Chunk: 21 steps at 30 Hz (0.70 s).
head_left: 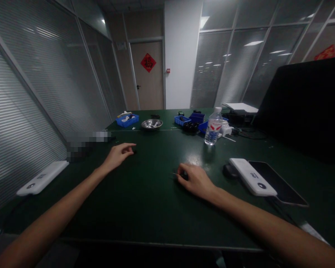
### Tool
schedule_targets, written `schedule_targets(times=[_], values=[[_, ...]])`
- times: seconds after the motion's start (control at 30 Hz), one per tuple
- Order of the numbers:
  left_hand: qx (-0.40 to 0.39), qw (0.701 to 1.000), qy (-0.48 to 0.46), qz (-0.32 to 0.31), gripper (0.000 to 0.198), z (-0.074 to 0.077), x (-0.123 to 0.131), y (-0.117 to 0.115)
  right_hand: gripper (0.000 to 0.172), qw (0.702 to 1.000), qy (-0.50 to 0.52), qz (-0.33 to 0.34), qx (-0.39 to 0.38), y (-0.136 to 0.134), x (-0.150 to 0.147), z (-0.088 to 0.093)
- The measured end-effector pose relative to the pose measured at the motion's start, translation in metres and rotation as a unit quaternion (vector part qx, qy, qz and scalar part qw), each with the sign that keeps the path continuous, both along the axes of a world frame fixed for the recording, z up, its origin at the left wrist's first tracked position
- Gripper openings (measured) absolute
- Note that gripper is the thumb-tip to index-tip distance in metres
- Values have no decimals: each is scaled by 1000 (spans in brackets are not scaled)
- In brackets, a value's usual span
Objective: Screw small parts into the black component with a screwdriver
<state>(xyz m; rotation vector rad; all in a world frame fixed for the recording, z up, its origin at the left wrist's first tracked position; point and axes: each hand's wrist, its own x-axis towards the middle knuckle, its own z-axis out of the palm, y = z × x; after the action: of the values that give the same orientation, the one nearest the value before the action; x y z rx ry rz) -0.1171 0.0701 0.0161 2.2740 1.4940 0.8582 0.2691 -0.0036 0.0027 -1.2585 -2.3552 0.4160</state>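
My left hand [119,154] hovers over the left part of the green tabletop [150,186]. Its index finger is stretched forward and a gap shows between it and the thumb; the other fingers are partly hidden. Just off the thumb tip is a small dark speck, too small to name. Lower and to the right, my right hand [194,178] is close to the tabletop with its fingers curled in and pinched. A thin, pale, blurred sliver pokes out to the left of those fingertips; its kind cannot be made out.
Right of my right hand lie a white power bank [252,177], a dark phone [279,183] and a black mouse [230,171]. A water bottle [213,128] stands beyond. Farther back are a metal bowl [152,125] and blue trays [127,120]. Another white power bank [43,178] lies left.
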Motion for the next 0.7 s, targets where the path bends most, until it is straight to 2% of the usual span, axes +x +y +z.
schedule_targets(times=[0.1, 0.13, 0.2, 0.27, 0.37, 0.7], values=[[-40, 984, -18, -173, 40, 3, 77, -27, 11, 1000, -8, 4, 7, 0, 1, 0], [-51, 975, -13, -214, 41, 2, 96, -35, 10, 1000, -10, 2, 10, -1, 1, 0], [-56, 967, -18, -248, 39, -4, 121, -46, 10, 1000, -16, 0, 13, -1, 1, 0], [-55, 967, -30, -246, 38, -11, 130, -51, 10, 1000, -21, 2, 11, -2, 1, 0], [-53, 968, -45, -241, 38, -15, 127, -53, 10, 1000, -25, 6, 6, -3, 0, 2], [-55, 974, -36, -215, 20, -14, 129, -54, 11, 999, -30, 11, 7, -6, -3, 6]])
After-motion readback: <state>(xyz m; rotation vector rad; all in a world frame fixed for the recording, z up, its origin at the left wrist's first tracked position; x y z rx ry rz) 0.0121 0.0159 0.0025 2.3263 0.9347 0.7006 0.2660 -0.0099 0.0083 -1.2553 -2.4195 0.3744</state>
